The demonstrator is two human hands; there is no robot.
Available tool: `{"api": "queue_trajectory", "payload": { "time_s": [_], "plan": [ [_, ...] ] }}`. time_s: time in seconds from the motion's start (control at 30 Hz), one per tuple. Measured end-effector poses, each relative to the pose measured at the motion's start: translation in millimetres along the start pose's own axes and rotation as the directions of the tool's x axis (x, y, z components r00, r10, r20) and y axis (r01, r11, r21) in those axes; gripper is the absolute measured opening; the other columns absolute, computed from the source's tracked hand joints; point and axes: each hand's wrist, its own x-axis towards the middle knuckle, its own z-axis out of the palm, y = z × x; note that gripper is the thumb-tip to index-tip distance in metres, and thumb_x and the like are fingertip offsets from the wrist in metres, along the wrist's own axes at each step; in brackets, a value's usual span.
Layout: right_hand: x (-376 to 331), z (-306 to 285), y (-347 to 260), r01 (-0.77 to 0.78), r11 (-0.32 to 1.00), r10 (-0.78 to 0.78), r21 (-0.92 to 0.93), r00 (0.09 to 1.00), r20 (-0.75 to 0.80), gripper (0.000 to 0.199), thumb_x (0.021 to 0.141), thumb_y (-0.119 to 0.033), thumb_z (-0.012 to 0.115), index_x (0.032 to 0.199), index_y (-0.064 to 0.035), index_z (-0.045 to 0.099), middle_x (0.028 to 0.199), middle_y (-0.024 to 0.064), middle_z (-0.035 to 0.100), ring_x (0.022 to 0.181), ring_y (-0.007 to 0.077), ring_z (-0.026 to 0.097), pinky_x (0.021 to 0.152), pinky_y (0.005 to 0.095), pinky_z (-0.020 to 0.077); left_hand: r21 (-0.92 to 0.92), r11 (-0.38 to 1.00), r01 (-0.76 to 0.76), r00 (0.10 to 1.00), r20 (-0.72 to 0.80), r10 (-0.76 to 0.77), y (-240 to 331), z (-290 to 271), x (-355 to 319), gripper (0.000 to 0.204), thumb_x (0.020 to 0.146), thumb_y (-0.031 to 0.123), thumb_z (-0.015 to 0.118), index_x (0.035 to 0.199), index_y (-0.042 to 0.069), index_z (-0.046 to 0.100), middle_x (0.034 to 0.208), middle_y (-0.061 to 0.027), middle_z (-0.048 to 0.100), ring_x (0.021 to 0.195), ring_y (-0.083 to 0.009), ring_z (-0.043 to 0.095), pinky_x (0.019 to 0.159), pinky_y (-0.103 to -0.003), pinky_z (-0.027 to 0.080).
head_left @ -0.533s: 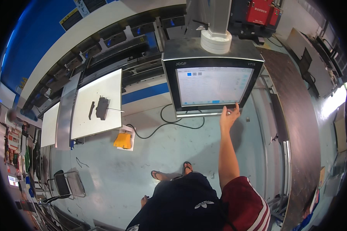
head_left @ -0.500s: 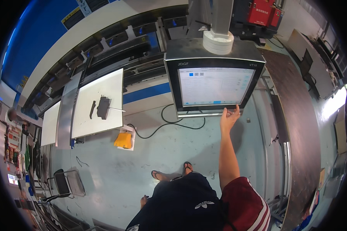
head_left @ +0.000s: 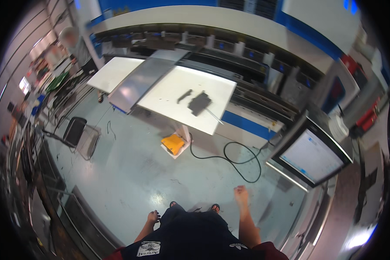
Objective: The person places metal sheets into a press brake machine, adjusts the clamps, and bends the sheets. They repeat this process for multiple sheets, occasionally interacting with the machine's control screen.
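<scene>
My right hand hangs in front of me above the floor, its fingers curled in and slightly smeared; I see nothing in it. It is apart from the touchscreen panel, whose lit screen stands to its right. Low by my left side is my left hand, its fingers bent around a small dark spot that I cannot make out. Ahead, a white board lies at the front of a large machine. On it rest a dark block-like tool with a thin rod and a smaller dark piece.
A yellow foot pedal sits on the floor, with a black cable looping right. A grey metal plate lies left of the board. A chair stands at left; another person is at the far left.
My right hand has left the touchscreen's lower edge and dropped toward my body. The view has turned left, so the screen sits farther right. More of my left arm shows.
</scene>
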Motion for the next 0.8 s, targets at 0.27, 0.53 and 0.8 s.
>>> {"api": "queue_trajectory", "payload": {
  "time_s": [0.27,0.53,0.8],
  "plan": [
    [-86,226,-147,0.182,0.983,-0.153,0.015,0.78,0.607,0.039,0.091,-0.031,0.073,0.116,-0.0023,0.063,0.098,0.0179,0.076,0.091,0.0307,0.075,0.082,0.0405,0.0583,-0.238,0.967,0.091,0.982,-0.142,-0.127,-76,-128,18,0.052,0.107,0.04,0.042,0.125,-0.005,0.06,0.106,-0.0233,0.073,0.078,-0.0306,0.073,0.064,-0.044,0.058],
    [-55,342,-312,0.429,0.903,-0.273,0.012,0.553,0.787,0.042,0.091,-0.031,0.073,0.119,-0.0027,0.061,0.101,0.0167,0.075,0.092,0.0325,0.074,0.083,0.0422,0.0584,-0.392,0.905,0.166,0.944,-0.202,-0.261,-128,-206,-17,0.055,0.106,0.041,0.037,0.128,-0.004,0.059,0.115,-0.0238,0.071,0.091,-0.0369,0.072,0.08,-0.054,0.057],
    [38,464,-389,0.189,0.958,-0.284,0.216,0.732,0.62,0.033,0.097,-0.022,0.069,0.122,-0.0012,0.06,0.097,0.0128,0.072,0.086,0.0205,0.071,0.072,0.0333,0.0576,-0.627,0.754,0.197,0.884,-0.22,-0.413,-72,-196,-6,0.052,0.106,0.037,0.039,0.126,-0.007,0.058,0.114,-0.0268,0.071,0.085,-0.036,0.072,0.071,-0.049,0.059]
  ]
}}
